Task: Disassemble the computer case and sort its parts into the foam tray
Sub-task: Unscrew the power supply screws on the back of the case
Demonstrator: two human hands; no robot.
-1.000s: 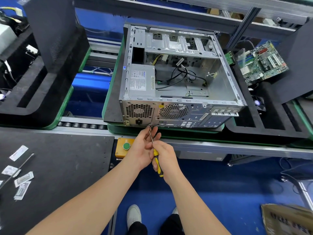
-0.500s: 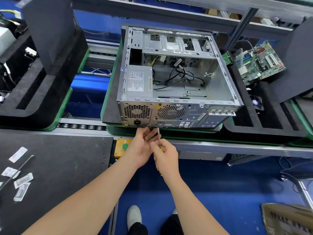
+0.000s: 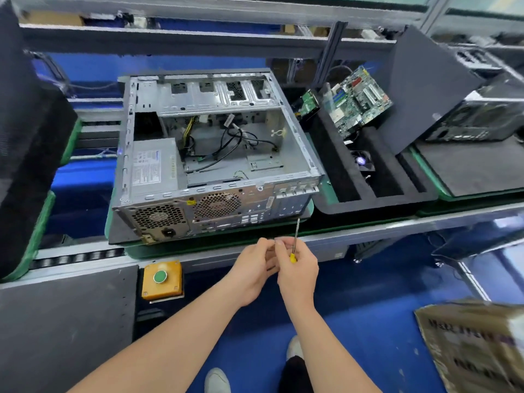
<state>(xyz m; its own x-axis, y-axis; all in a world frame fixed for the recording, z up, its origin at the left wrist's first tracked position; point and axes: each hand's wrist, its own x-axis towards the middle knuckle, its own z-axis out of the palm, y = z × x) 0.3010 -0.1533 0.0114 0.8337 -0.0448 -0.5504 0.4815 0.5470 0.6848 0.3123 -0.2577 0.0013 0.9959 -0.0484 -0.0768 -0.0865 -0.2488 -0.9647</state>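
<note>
The open grey computer case (image 3: 215, 154) lies on a green pallet, rear panel toward me, with the power supply (image 3: 153, 168) and loose cables inside. To its right stands the black foam tray (image 3: 368, 194), holding a green motherboard (image 3: 357, 100) and a small fan (image 3: 363, 161). In front of the case's rear panel, my right hand (image 3: 300, 270) grips a yellow-handled screwdriver (image 3: 295, 236), shaft pointing up and clear of the case. My left hand (image 3: 252, 268) has its fingertips bunched against the right hand's fingertips; anything between them is too small to see.
A yellow box with a green button (image 3: 161, 279) sits on the rail at the front left, next to a black mat (image 3: 65, 321). Another foam tray (image 3: 25, 165) stands at the left. At the right are a leaning dark panel (image 3: 425, 89), a second case (image 3: 476, 120) and a cardboard box (image 3: 476, 344).
Both hands drew back from the case's lower rear edge and shifted right. The screwdriver tip left the case and now points up. My view turned to the right.
</note>
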